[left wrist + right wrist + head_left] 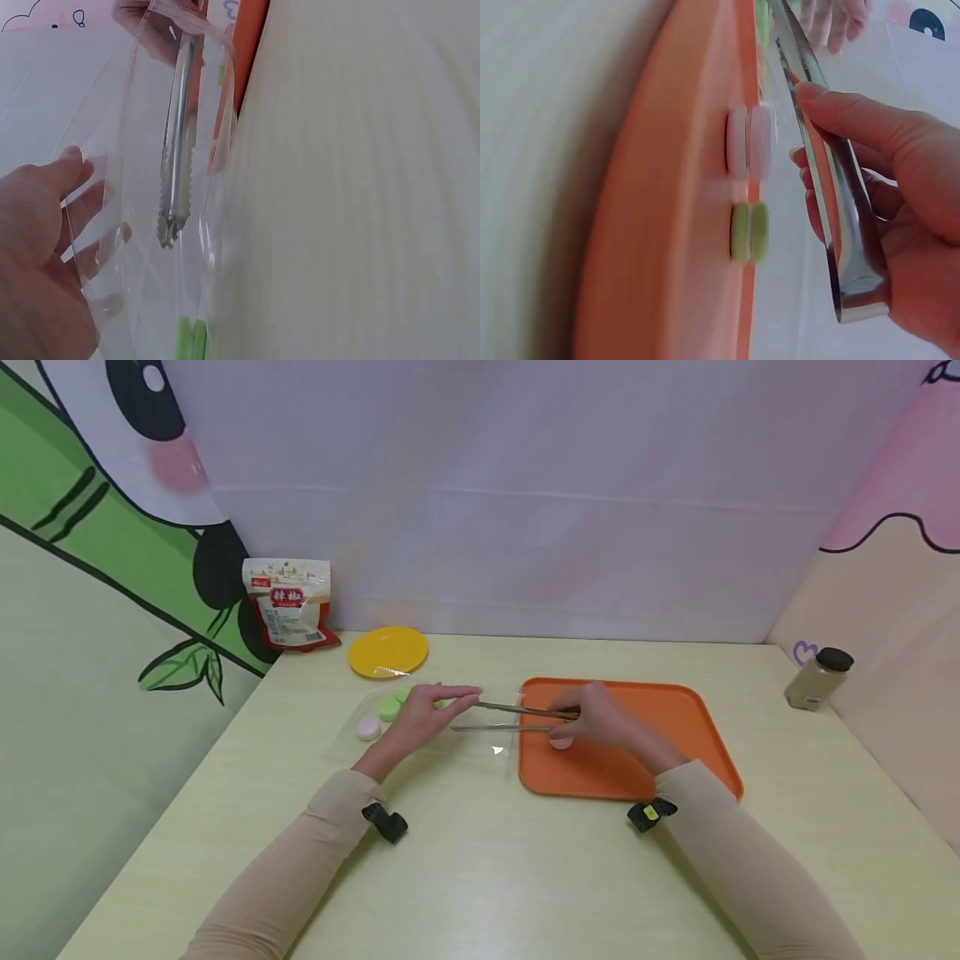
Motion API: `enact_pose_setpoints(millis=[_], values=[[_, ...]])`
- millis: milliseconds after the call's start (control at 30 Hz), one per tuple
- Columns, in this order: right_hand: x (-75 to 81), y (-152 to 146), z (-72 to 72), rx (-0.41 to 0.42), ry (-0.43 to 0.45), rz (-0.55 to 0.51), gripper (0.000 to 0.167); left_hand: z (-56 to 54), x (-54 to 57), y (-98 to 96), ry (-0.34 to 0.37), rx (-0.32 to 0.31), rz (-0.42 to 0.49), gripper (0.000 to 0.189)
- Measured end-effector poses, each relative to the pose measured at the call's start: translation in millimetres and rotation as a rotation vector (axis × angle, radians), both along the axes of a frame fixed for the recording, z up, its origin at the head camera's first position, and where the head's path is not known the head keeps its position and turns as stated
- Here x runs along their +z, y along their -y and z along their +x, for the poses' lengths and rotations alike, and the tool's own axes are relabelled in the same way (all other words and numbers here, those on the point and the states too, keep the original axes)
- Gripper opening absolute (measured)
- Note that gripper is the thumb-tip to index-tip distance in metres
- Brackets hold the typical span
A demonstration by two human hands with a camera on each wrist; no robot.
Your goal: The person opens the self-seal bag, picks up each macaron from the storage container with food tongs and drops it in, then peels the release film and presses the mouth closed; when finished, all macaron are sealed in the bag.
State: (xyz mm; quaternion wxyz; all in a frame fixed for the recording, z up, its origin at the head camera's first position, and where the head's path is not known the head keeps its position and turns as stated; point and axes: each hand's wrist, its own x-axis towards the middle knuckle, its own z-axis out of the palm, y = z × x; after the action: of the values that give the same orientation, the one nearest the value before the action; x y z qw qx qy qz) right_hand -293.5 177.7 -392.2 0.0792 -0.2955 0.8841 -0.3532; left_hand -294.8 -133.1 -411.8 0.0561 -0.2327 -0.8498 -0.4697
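Observation:
My left hand (420, 718) pinches the edge of a clear plastic bag (142, 277), its thumb and fingers on either side of the film. My right hand (603, 720) grips metal tongs (832, 195) near their bent end, over an orange tray (675, 752). The tongs' arms are spread, and their toothed tips reach toward the bag, with nothing seen between them. Beneath the right hand, a pink macaron (759, 142) and a green macaron (759, 232) sit on the tray. Green macarons (388, 708) and a pale pink one (368, 728) lie at the bag, partly hidden by the left hand.
A yellow plate (388, 652) stands at the back left, beside a red and white food pouch (288, 606) leaning at the wall. At the far right is a jar with a black lid (819, 678). A printed cloth (525, 527) hangs behind the table.

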Motion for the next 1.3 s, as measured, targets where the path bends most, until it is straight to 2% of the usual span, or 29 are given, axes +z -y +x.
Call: enact_pose_setpoints(millis=[133, 267, 433, 767, 967, 1167, 1300], values=[[-2.7, -25.7, 7.1, -0.013, -0.051, 0.003, 0.014, -0.8, -0.3, -0.1, -0.009, -0.011, 0.011, 0.029], [-1.6, -53.7, 12.2, -0.047, -0.090, 0.000, 0.022, -0.8, 0.8, 0.7, -0.034, -0.011, -0.002, 0.029], [1.6, -82.9, 9.3, -0.117, -0.070, 0.034, 0.036, -1.8, 2.5, 1.7, -0.043, -0.011, -0.010, 0.029], [0.2, -117.0, 1.8, -0.178, 0.015, 0.051, 0.039, 0.6, 4.8, 1.1, -0.046, -0.010, 0.015, 0.029], [2.1, -135.8, 2.1, -0.178, 0.014, 0.049, 0.042, 1.1, 5.2, 0.1, -0.046, -0.004, 0.021, 0.027], [-0.3, -149.5, 0.2, -0.171, 0.055, 0.038, 0.044, 1.1, 4.0, -0.1, -0.041, 0.002, 0.022, 0.026], [-0.7, -154.2, -1.0, -0.175, 0.041, 0.059, 0.044, 1.5, 3.1, 0.0, -0.032, 0.000, 0.024, 0.026]])
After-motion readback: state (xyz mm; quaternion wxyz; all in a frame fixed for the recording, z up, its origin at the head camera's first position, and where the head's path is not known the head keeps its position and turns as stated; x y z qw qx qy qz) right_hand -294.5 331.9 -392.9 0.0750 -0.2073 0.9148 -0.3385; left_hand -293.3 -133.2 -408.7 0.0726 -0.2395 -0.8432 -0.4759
